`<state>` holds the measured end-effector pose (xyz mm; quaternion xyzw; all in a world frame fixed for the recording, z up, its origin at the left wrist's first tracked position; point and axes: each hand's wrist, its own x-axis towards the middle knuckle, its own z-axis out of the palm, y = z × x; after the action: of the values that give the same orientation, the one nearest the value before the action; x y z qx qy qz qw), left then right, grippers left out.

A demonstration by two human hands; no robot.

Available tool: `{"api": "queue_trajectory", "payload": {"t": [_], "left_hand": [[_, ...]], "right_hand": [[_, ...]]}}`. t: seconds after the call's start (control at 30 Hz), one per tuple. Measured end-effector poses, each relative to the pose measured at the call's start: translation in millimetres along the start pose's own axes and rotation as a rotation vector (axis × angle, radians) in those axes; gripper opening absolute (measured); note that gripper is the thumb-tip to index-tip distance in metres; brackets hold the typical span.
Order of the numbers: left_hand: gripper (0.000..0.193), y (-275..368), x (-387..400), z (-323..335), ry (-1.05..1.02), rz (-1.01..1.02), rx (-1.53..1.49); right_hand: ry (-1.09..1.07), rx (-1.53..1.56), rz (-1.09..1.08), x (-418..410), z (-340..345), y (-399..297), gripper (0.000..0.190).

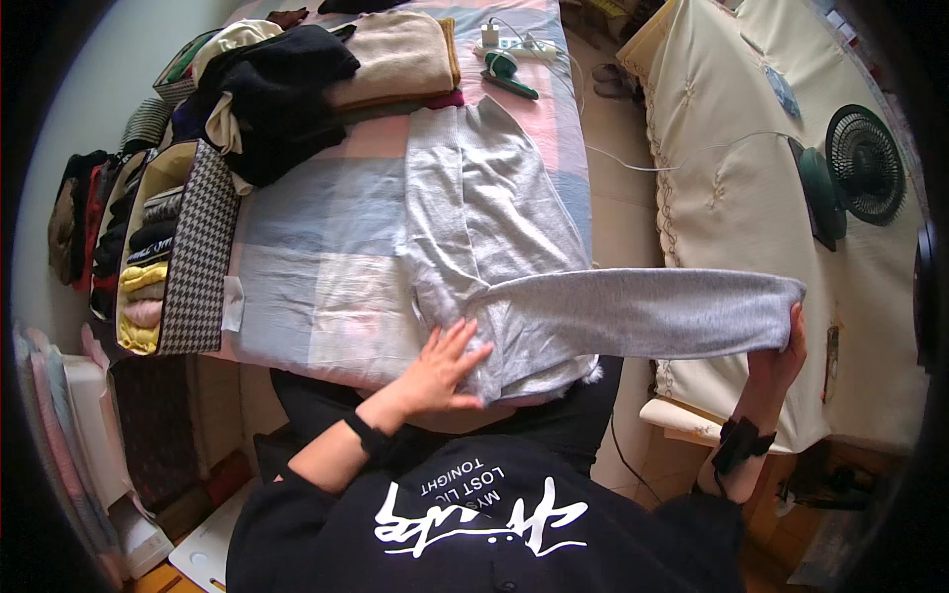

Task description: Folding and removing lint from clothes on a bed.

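Observation:
A light grey knitted sweater [511, 193] with fluffy trim lies partly folded along the right side of the bed, its ribbed hem away from me. My left hand [447, 365] rests with fingers spread on the fluffy part near the bed's front edge, pressing on the cloth without grasping it. One sleeve [652, 311] stretches out to the right, past the bed's edge. My right hand [795, 337] has hold of the sleeve's far end; the cloth hides part of the fingers.
Clothes-filled houndstooth boxes [199, 252] stand left. Dark clothes [274, 96] and folded beige knitwear [400, 59] lie at the back, near a green handheld appliance [508, 74] and a power strip [523, 49]. A fan [864, 164] stands on the cream-covered surface [730, 200] at right.

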<state>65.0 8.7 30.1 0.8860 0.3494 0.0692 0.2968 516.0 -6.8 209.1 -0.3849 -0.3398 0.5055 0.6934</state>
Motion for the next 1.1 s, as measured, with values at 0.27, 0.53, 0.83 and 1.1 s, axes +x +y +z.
{"api": "queue_trajectory", "payload": {"t": [0.27,0.53,0.83,1.1], "left_hand": [[0.053,1.2,-40.3,12.6,0.123,0.126,0.249],[0.032,17.8,-81.3,-3.3,0.090,0.172,0.235],[0.019,-48.5,-14.1,-41.8,0.659,-0.304,-0.318],[0.053,-133.8,42.7,-24.0,0.777,-0.664,-0.675]], "right_hand": [[0.059,0.117,-0.046,1.8,46.4,-4.5,0.022],[0.025,0.140,-0.070,-24.8,24.2,-36.9,0.027],[-0.005,-0.191,0.081,-10.6,73.7,27.4,0.018],[-0.378,-0.460,0.133,75.0,175.7,159.1,0.014]]}}
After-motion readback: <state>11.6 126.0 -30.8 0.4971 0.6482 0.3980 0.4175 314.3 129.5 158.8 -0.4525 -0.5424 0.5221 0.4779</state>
